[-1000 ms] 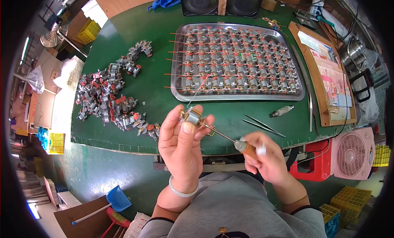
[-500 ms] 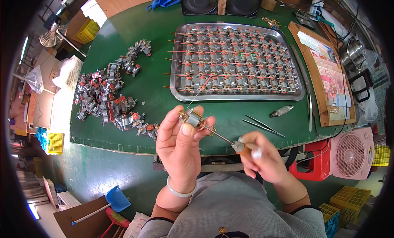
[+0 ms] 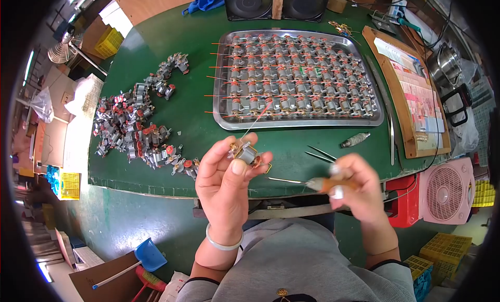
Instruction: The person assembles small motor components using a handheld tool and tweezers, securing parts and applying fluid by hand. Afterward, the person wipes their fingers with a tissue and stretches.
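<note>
My left hand (image 3: pixel 225 185) pinches a small grey-and-brass cylindrical electrical part (image 3: pixel 247 154) between thumb and fingers. A thin wire with a red end rises from it toward the tray. My right hand (image 3: pixel 358 190) is closed round the orange-brown handle of a screwdriver (image 3: pixel 325 185), whose thin shaft points left. The shaft's tip is apart from the part, just below and right of it. Tweezers (image 3: pixel 321 154) lie on the table behind my right hand, near a grey wrapped tool (image 3: pixel 355 140).
A metal tray (image 3: pixel 297 126) holds rows of similar parts with red wires. Loose parts (image 3: pixel 130 122) are heaped on the left of the green table (image 3: pixel 177 41). A wooden-framed board (image 3: pixel 372 39) and long metal tool (image 3: pixel 391 140) lie right; two black fans (image 3: pixel 251 2) stand behind.
My right hand has drawn the screwdriver right and slightly down, away from the part, and its shaft now lies nearly level. My left hand still holds the part in much the same place.
</note>
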`<act>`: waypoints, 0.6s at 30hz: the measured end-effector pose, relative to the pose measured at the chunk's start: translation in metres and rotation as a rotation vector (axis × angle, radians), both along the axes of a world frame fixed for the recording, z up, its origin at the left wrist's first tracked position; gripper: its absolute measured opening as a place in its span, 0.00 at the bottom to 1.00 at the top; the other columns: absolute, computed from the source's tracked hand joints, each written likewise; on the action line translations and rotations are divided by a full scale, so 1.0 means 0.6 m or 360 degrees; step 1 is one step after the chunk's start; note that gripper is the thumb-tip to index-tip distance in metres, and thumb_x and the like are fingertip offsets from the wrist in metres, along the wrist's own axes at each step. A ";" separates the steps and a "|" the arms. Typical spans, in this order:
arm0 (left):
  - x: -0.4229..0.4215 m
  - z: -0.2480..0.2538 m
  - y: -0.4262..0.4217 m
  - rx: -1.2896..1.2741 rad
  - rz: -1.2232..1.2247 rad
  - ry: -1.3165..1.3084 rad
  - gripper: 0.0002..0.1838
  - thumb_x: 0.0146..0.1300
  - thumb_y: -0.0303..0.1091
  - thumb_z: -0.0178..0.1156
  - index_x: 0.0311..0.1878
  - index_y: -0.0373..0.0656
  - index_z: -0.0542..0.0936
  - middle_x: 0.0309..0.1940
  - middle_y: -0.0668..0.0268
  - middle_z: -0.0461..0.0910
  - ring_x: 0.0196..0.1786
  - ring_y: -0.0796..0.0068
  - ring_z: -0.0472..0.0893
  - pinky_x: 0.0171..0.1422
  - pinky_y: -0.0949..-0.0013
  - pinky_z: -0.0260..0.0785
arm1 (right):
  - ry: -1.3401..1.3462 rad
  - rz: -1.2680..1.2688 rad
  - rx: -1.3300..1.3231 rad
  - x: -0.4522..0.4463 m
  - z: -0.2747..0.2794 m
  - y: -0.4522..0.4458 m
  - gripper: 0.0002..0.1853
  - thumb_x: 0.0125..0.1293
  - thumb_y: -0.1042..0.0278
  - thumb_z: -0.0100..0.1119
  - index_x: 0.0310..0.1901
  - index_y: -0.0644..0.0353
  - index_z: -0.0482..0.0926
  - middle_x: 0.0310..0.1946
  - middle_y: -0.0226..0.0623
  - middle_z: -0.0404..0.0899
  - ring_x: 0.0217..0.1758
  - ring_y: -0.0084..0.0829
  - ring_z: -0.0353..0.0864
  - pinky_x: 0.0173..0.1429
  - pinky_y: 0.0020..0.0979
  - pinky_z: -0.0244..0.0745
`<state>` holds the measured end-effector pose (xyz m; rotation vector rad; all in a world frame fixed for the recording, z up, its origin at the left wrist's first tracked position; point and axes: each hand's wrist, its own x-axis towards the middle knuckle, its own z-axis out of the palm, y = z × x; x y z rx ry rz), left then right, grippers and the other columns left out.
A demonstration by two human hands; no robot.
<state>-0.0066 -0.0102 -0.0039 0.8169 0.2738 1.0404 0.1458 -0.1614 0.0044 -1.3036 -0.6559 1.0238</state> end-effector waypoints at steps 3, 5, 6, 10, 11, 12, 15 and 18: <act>-0.003 -0.010 -0.001 0.0224 -0.0169 0.0144 0.16 0.60 0.20 0.53 0.53 0.36 0.70 0.44 0.48 0.76 0.43 0.58 0.80 0.46 0.62 0.77 | 0.0008 -0.0312 0.0364 0.032 0.025 -0.002 0.16 0.50 0.78 0.64 0.40 0.64 0.70 0.30 0.31 0.71 0.26 0.17 0.73 0.25 0.17 0.69; 0.004 -0.015 -0.012 0.0385 -0.0288 0.0346 0.17 0.56 0.15 0.55 0.50 0.35 0.73 0.44 0.51 0.77 0.43 0.64 0.80 0.46 0.66 0.76 | -0.0377 -0.0407 0.0495 0.044 0.055 0.003 0.15 0.46 0.79 0.65 0.37 0.64 0.73 0.36 0.34 0.66 0.33 0.22 0.73 0.32 0.18 0.72; 0.010 -0.020 -0.017 0.0563 -0.0268 0.0490 0.18 0.55 0.15 0.56 0.50 0.35 0.74 0.44 0.52 0.77 0.43 0.65 0.80 0.46 0.67 0.76 | -0.0852 -0.0417 0.0576 0.044 0.068 0.012 0.17 0.45 0.79 0.65 0.40 0.65 0.74 0.34 0.34 0.67 0.38 0.22 0.72 0.37 0.19 0.72; 0.028 -0.043 -0.031 0.1061 -0.0175 0.0951 0.18 0.51 0.17 0.61 0.48 0.34 0.76 0.41 0.57 0.79 0.40 0.73 0.81 0.45 0.74 0.76 | -0.1461 -0.0335 0.0568 0.037 0.094 0.040 0.24 0.54 0.80 0.55 0.54 0.68 0.65 0.41 0.43 0.71 0.40 0.28 0.73 0.46 0.27 0.71; 0.027 -0.042 -0.029 0.1158 -0.0174 0.1008 0.17 0.51 0.18 0.61 0.47 0.34 0.76 0.41 0.57 0.80 0.39 0.72 0.81 0.44 0.74 0.76 | -0.1280 -0.0336 0.0601 0.031 0.094 0.050 0.24 0.56 0.81 0.52 0.56 0.68 0.62 0.41 0.44 0.71 0.40 0.30 0.73 0.49 0.29 0.70; 0.025 -0.042 -0.028 0.1253 -0.0167 0.1070 0.17 0.51 0.18 0.61 0.47 0.35 0.77 0.40 0.57 0.80 0.38 0.72 0.81 0.44 0.74 0.76 | -0.1209 -0.0277 0.0659 0.033 0.091 0.058 0.25 0.57 0.81 0.52 0.58 0.68 0.60 0.41 0.45 0.72 0.41 0.31 0.73 0.48 0.30 0.71; 0.025 -0.043 -0.028 0.1092 -0.0184 0.1063 0.15 0.51 0.19 0.61 0.45 0.35 0.78 0.40 0.58 0.80 0.37 0.72 0.81 0.43 0.74 0.76 | -0.1263 -0.0109 0.0704 0.042 0.086 0.065 0.25 0.59 0.80 0.51 0.59 0.68 0.58 0.41 0.46 0.72 0.41 0.31 0.74 0.48 0.32 0.71; 0.025 -0.042 -0.026 0.1029 -0.0233 0.1081 0.16 0.51 0.19 0.61 0.45 0.36 0.78 0.40 0.58 0.80 0.37 0.73 0.81 0.43 0.73 0.76 | -0.1279 -0.0041 0.0724 0.049 0.079 0.068 0.23 0.61 0.79 0.50 0.58 0.68 0.59 0.42 0.46 0.72 0.42 0.31 0.74 0.49 0.33 0.71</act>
